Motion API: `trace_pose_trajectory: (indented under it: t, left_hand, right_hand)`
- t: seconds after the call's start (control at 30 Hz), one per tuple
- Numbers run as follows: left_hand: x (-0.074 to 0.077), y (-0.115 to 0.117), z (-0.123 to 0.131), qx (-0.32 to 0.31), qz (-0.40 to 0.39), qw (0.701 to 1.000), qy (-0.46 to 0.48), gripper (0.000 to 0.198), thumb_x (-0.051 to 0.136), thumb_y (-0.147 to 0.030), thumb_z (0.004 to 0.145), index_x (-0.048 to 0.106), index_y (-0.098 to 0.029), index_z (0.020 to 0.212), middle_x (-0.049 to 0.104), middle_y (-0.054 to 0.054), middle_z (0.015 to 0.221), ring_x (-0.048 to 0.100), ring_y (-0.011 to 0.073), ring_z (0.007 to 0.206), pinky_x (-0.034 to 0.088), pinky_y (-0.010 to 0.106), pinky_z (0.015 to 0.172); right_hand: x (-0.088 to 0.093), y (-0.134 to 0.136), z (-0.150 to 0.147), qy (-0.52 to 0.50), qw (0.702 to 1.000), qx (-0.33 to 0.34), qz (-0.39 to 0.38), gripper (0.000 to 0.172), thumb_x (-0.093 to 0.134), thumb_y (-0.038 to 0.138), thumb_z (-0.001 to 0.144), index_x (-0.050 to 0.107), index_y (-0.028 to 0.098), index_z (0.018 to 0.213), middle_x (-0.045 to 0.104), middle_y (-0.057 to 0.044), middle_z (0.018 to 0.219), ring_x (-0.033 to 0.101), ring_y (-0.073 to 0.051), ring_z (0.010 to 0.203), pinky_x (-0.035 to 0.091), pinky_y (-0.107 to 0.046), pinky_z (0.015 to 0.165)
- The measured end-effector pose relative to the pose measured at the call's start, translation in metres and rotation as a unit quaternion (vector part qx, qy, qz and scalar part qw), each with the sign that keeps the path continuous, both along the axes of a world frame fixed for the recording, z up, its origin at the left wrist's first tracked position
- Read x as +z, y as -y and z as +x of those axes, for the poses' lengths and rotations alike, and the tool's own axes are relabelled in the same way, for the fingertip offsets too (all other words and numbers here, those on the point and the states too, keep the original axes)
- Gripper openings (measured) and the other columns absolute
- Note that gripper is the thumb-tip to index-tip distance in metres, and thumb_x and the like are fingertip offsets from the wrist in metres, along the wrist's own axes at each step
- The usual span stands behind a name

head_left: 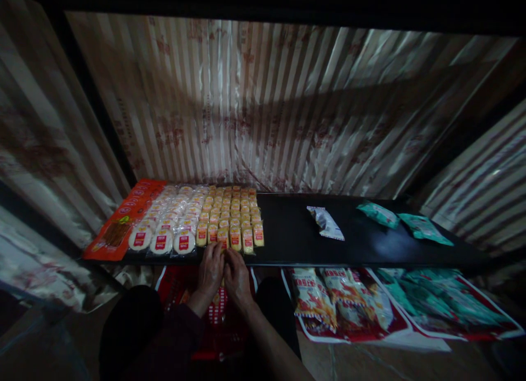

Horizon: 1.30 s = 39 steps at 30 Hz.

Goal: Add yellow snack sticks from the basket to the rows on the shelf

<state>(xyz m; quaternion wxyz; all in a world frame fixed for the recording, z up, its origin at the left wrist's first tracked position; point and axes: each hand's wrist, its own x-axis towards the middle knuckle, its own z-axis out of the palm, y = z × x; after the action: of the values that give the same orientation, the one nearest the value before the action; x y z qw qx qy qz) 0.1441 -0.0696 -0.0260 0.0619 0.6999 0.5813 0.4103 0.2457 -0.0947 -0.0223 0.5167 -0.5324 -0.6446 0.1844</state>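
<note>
My left hand (pixel 211 270) and my right hand (pixel 238 276) meet at the front edge of a black shelf, fingers curled close together. Between their fingertips is a small yellow snack pack (pixel 223 240) in the front row, partly hidden by the fingers. Around it stand tight rows of the same yellow packs (pixel 235 237) with red labels. To their left lie rows of round white rice crackers (pixel 161 241) in clear wrappers. A long orange snack bag (pixel 119 227) lies at the far left end of the shelf.
On the right part of the shelf (pixel 283 227) lie a white bag (pixel 326 223) and two green bags (pixel 378 214). Below, red bins with white rims hold snack bags (pixel 314 296) and green bags (pixel 444 299). Another red bin (pixel 205 337) sits under my hands. Striped cloth (pixel 255 107) hangs behind.
</note>
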Motion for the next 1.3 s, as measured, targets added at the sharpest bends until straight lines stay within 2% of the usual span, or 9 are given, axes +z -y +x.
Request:
trace_pose_trajectory:
  t: [0.17,0.37,0.43,0.57,0.67,0.8,1.03,1.3]
  left_hand:
    - [0.001,-0.003,-0.001,0.005,0.062,0.995,-0.073,0.031,0.04,-0.02,0.088,0.056,-0.018,0.115,0.06,0.009,0.111,0.056,0.0196,0.105,0.049,0.036,0.093]
    - [0.007,-0.001,-0.003,0.026,0.117,0.98,-0.161,0.031,0.043,-0.018,0.087,0.057,-0.014,0.114,0.059,0.013,0.119,0.051,0.0244,0.114,0.045,0.041,0.096]
    - [0.008,-0.002,-0.003,0.03,0.123,0.977,-0.173,0.031,0.043,-0.017,0.087,0.057,-0.014,0.114,0.058,0.013,0.123,0.048,0.0256,0.119,0.044,0.042,0.095]
    - [0.008,-0.004,-0.002,0.022,0.144,0.975,-0.167,0.033,0.041,-0.013,0.086,0.055,-0.011,0.115,0.053,0.015,0.129,0.04,0.0255,0.129,0.04,0.043,0.1]
    - [0.006,-0.006,0.0,0.014,0.15,0.977,-0.153,0.036,0.041,-0.012,0.086,0.053,-0.012,0.12,0.051,0.016,0.131,0.036,0.025,0.131,0.038,0.043,0.102]
    - [0.004,-0.007,0.001,0.008,0.145,0.979,-0.142,0.038,0.04,-0.014,0.087,0.051,-0.016,0.123,0.049,0.014,0.134,0.034,0.0243,0.134,0.037,0.044,0.103]
    - [0.005,-0.008,0.0,-0.009,0.149,0.977,-0.154,0.043,0.044,-0.018,0.086,0.045,-0.013,0.129,0.045,0.016,0.137,0.029,0.0254,0.136,0.033,0.046,0.106]
    - [0.004,-0.012,0.002,0.0,0.145,0.977,-0.157,0.043,0.044,-0.02,0.087,0.043,-0.013,0.13,0.045,0.017,0.137,0.03,0.0249,0.135,0.034,0.044,0.105]
  right_hand:
    - [0.0,0.0,0.003,0.017,1.0,0.005,-0.004,0.045,0.043,0.009,0.074,0.062,0.014,0.114,0.063,-0.014,0.118,0.056,-0.022,0.113,0.048,-0.04,0.096]
    - [0.006,0.005,0.011,0.057,0.998,0.017,0.014,0.042,0.041,0.009,0.076,0.063,0.016,0.112,0.062,-0.012,0.117,0.058,-0.019,0.11,0.05,-0.035,0.095]
    - [0.01,0.004,0.019,0.078,0.996,-0.006,0.034,0.041,0.041,0.01,0.079,0.062,0.019,0.113,0.06,-0.011,0.118,0.057,-0.019,0.11,0.048,-0.035,0.096]
    - [0.019,-0.006,0.036,0.132,0.984,-0.099,0.062,0.04,0.039,0.016,0.086,0.054,0.019,0.122,0.051,-0.012,0.131,0.047,-0.022,0.119,0.043,-0.042,0.099]
    - [0.02,-0.02,0.047,0.179,0.971,-0.137,0.078,0.041,0.037,0.022,0.089,0.048,0.015,0.128,0.04,-0.015,0.141,0.034,-0.026,0.13,0.038,-0.048,0.101]
    - [0.02,-0.038,0.055,0.222,0.958,-0.178,0.046,0.046,0.038,0.035,0.09,0.043,0.018,0.132,0.032,-0.015,0.147,0.022,-0.03,0.136,0.035,-0.053,0.1]
    - [0.025,-0.055,0.058,0.266,0.947,-0.18,0.0,0.058,0.041,0.05,0.087,0.037,0.022,0.137,0.022,-0.013,0.151,0.014,-0.033,0.139,0.031,-0.054,0.101]
    - [0.018,-0.061,0.059,0.253,0.954,-0.158,-0.026,0.056,0.042,0.049,0.086,0.04,0.022,0.135,0.022,-0.012,0.151,0.02,-0.031,0.137,0.034,-0.049,0.101]
